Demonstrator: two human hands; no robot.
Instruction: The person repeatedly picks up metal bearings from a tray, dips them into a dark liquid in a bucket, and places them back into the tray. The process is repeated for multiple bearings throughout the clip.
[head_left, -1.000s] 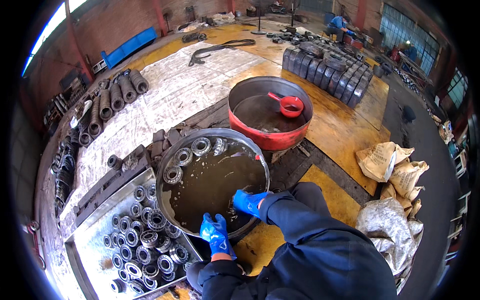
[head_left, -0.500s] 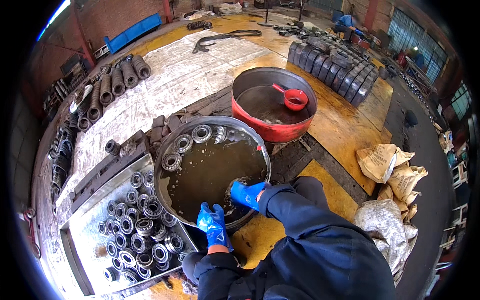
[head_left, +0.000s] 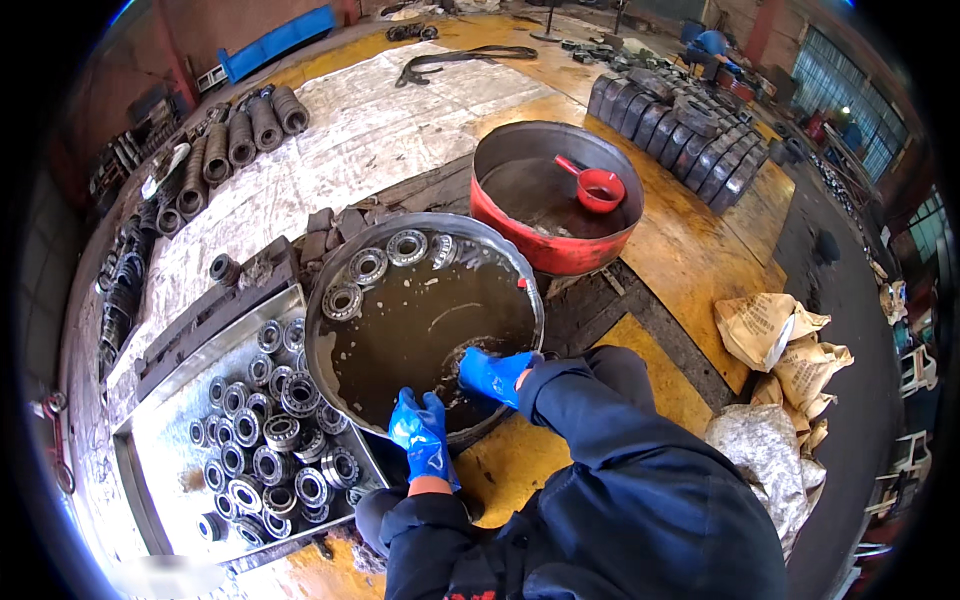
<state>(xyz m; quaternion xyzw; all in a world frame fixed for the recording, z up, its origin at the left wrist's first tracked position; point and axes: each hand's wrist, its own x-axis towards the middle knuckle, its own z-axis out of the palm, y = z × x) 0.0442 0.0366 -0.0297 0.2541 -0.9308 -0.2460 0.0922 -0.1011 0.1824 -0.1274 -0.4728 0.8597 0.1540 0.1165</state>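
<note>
Both my hands wear blue rubber gloves at the near side of a round metal basin (head_left: 330, 395) of murky brown liquid. My left hand (head_left: 420, 435) is at the near rim, its fingers curled; whatever they hold is hidden in the dark liquid. My right hand (head_left: 492, 377) is closed just above the surface, to the right of the left one. Something greyish shows at its fingertips, too unclear to name, and the liquid ripples there. Several ring-shaped bearings (head_left: 406, 247) lie along the basin's far-left inner edge.
Left of the basin, a metal tray (head_left: 130, 480) holds many bearings (head_left: 282, 432). Behind stands a red tub (head_left: 550, 255) with a red dipper (head_left: 600, 190). Paper sacks (head_left: 757, 330) lie at the right. Rows of dark metal parts (head_left: 660, 135) stand farther back.
My right hand has shifted slightly left and up, and the ripples beside it have spread. My left hand stays near the rim. The whole view has tilted a little.
</note>
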